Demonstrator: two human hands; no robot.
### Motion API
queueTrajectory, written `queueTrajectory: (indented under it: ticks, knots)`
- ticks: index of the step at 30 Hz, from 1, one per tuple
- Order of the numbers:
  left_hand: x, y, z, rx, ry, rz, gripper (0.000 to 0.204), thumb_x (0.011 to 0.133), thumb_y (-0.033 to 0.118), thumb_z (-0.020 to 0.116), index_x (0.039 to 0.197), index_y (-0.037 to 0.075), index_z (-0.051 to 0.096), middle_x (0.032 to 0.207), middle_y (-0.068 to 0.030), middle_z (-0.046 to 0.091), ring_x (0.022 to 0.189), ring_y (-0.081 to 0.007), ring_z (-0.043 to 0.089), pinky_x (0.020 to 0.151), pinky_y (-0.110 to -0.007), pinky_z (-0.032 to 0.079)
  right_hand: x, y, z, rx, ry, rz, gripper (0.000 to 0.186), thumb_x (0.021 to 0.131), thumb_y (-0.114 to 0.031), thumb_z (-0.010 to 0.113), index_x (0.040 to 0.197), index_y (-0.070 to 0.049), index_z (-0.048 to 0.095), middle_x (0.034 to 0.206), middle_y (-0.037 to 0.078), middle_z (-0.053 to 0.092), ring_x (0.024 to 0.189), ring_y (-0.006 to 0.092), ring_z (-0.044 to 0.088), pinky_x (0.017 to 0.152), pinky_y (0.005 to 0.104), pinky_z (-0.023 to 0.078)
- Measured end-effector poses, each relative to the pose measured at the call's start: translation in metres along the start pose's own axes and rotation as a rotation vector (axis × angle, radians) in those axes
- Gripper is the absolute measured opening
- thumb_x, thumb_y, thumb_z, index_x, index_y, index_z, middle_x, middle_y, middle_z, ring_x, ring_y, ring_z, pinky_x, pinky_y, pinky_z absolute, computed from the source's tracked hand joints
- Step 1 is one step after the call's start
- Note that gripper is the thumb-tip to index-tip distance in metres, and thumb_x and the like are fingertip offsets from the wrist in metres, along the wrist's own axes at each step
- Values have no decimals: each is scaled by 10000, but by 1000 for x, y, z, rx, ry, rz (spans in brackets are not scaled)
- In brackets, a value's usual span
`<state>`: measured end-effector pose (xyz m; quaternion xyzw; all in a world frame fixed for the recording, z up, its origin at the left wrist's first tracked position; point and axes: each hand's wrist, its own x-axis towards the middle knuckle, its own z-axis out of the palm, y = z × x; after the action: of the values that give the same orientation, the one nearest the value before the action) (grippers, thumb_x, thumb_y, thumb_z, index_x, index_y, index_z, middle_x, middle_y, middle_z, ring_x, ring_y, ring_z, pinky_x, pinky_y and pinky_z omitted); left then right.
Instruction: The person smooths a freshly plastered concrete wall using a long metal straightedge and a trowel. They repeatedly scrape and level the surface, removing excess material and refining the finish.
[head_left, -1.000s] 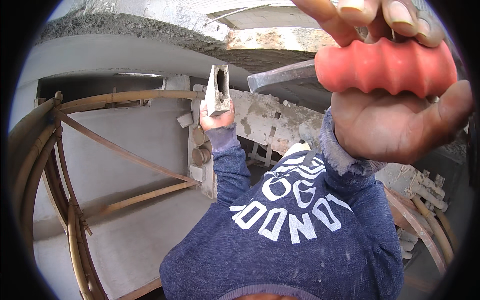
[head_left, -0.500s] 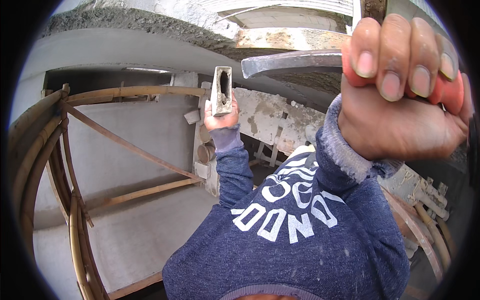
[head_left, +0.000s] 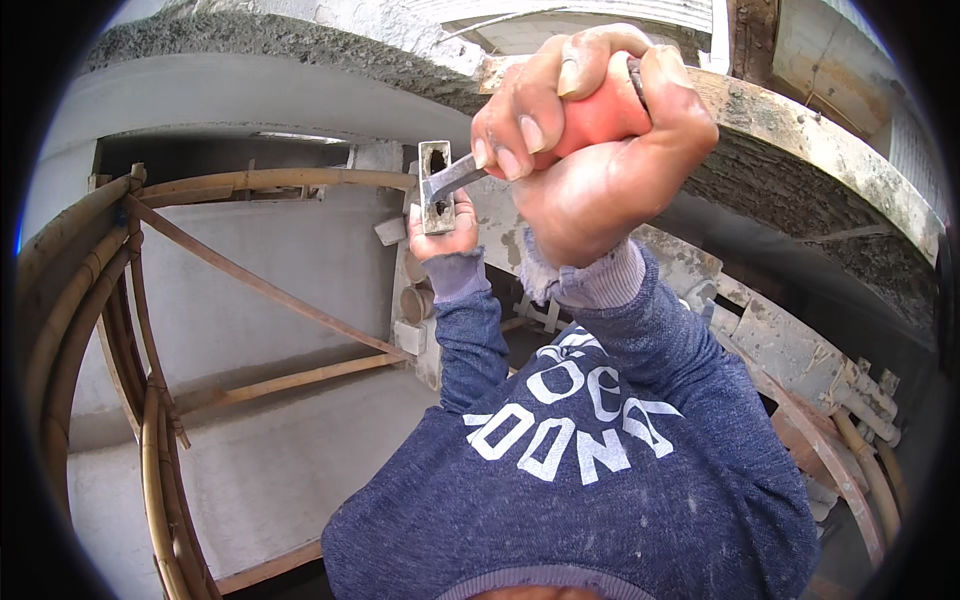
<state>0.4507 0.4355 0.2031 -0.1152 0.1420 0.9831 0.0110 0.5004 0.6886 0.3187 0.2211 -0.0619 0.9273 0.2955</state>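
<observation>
In the head view my left hand [head_left: 442, 232] holds up a small, pale, cement-stained rectangular hollow piece [head_left: 432, 152], its long opening facing me. My right hand [head_left: 590, 170] is wrapped round the ribbed red handle [head_left: 610, 105] of a tool, close to the camera. The tool's grey metal bar [head_left: 455, 178] slants down leftward from the fist, with its tip over the middle of the piece's opening, seemingly against it. Whether the tip is inside the opening is hard to tell. My fingers hide much of the handle.
A bamboo scaffold [head_left: 150, 420] with diagonal poles stands at my left before a grey plastered wall [head_left: 260, 270]. A rough concrete edge [head_left: 400, 75] with a stained board [head_left: 850, 175] runs overhead. Rubble-marked slabs and pipes [head_left: 860, 405] lie below to the right.
My right hand has swung left and inward from the upper right, closed round the handle, bringing the tool's tip onto the piece. My left hand has stayed nearly in place.
</observation>
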Motion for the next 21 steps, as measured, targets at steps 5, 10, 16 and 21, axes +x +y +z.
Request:
queueTrajectory:
  ticks: [5,10,16,21]
  knots:
    - [0,8,7,-95,56,10,494,1004,256,358,1312,-93,523,1299,-276,598,1193,-415,600,1016,-503,521,18,-46,-5,-35,-201,-8,376,974,-393,311,883,-96,524,692,75,508,563,237,495,579,427,455]
    - [-11,-11,8,-78,24,-8,501,972,257,405,1297,-103,531,1269,-264,620,1179,-402,611,1021,-506,514,5,-44,12,-139,-91,-56,399,977,-407,300,850,-104,526,646,58,489,517,225,468,527,414,430]
    - [-5,10,14,-48,79,136,457,997,200,374,1255,-135,549,1243,-267,628,1138,-392,633,993,-488,557,19,-28,12,30,-1,8,410,944,-455,318,786,-119,492,533,38,411,422,199,402,433,390,384]
    - [0,-9,15,-66,-11,14,458,990,202,363,1280,-107,535,1271,-260,617,1168,-394,617,1035,-510,519,24,-71,6,-67,-188,-107,377,993,-396,328,862,-96,515,692,55,509,586,220,513,565,397,463]
